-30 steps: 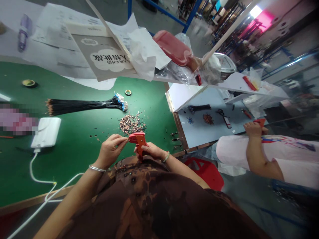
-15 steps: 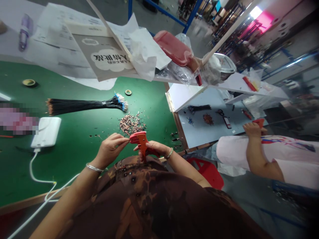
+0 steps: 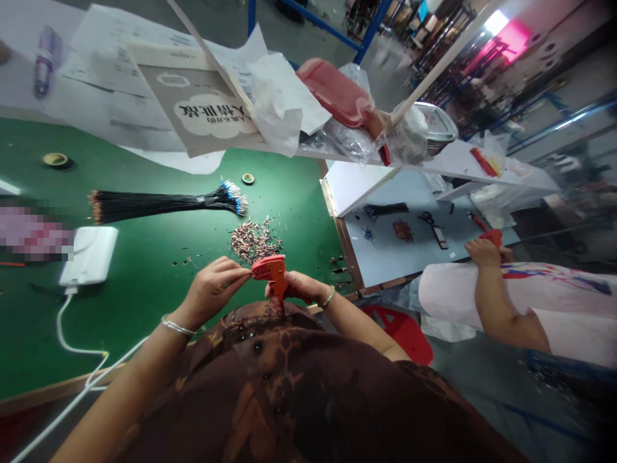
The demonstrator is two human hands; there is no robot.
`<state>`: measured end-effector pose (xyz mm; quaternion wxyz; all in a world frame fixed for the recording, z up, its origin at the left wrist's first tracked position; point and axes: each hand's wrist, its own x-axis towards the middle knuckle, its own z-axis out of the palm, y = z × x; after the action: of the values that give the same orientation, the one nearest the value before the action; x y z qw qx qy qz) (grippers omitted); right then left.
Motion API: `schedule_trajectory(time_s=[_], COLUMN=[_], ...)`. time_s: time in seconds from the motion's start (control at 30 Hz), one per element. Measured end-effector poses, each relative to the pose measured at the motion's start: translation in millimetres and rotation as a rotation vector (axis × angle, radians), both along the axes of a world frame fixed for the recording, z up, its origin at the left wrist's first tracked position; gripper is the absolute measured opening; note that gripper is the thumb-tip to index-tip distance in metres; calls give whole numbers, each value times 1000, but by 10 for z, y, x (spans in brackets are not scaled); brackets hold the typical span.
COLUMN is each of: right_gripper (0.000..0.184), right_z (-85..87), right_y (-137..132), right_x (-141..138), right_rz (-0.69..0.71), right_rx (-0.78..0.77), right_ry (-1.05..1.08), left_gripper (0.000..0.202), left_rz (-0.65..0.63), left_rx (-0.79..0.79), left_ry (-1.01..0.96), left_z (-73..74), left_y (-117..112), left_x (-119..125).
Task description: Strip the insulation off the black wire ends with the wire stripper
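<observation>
My right hand [image 3: 304, 287] is wrapped around the handle of a red pistol-shaped wire stripper [image 3: 276, 270], held just over the near edge of the green bench. At the stripper's left-pointing jaws, my left hand [image 3: 212, 289] is closed, thumb and fingertips pinched together. Whatever lies in that pinch is too small to make out. Just beyond the tool is a pile of short copper-coloured and black scraps [image 3: 255, 240]. Farther back, a bundle of black wires [image 3: 159, 204] lies across the bench, copper-coloured at its left end, with blue and silvery tips at its right.
A white power bank [image 3: 89, 256] with a white cable lies at left. Tape rolls [image 3: 247, 179] rest on the green bench [image 3: 299, 193]. Overhead, a shelf holds papers, a book [image 3: 193, 103] and a red scoop-like item [image 3: 335, 93]. A co-worker's hand [image 3: 483, 252] holds a red tool at right.
The stripper has shifted very slightly right, and my right fingers sit closer in against its handle. My left hand stays at the jaws. The co-worker's hand has moved a little left.
</observation>
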<state>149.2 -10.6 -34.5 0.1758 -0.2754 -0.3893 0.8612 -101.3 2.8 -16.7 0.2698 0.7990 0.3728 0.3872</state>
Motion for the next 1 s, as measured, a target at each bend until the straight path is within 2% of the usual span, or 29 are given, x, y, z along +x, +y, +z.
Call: schedule_trajectory(time_s=[0.17, 0.5, 0.77, 0.93, 1.0], right_gripper=[71, 77, 66, 59, 57], right_z=[-29, -63, -51, -72, -51], right_y=[-16, -46, -92, -126, -113], right_x=[3, -50, -135, -193, -194], right_rz=[-23, -145, -180, -282, -252], right_rx=[45, 124, 97, 39, 39], right_ry=[9, -123, -153, -154, -136], left_gripper=[16, 16, 18, 19, 21], left_rz=[-18, 15, 1, 0, 14], left_rx=[-14, -65, -147, -158, -163], left_ry=[-13, -76, -116, -123, -119], left_z=[2, -7, -48, -60, -53], left_y=[13, 14, 8, 7, 9], left_x=[-14, 5, -11, -12, -7])
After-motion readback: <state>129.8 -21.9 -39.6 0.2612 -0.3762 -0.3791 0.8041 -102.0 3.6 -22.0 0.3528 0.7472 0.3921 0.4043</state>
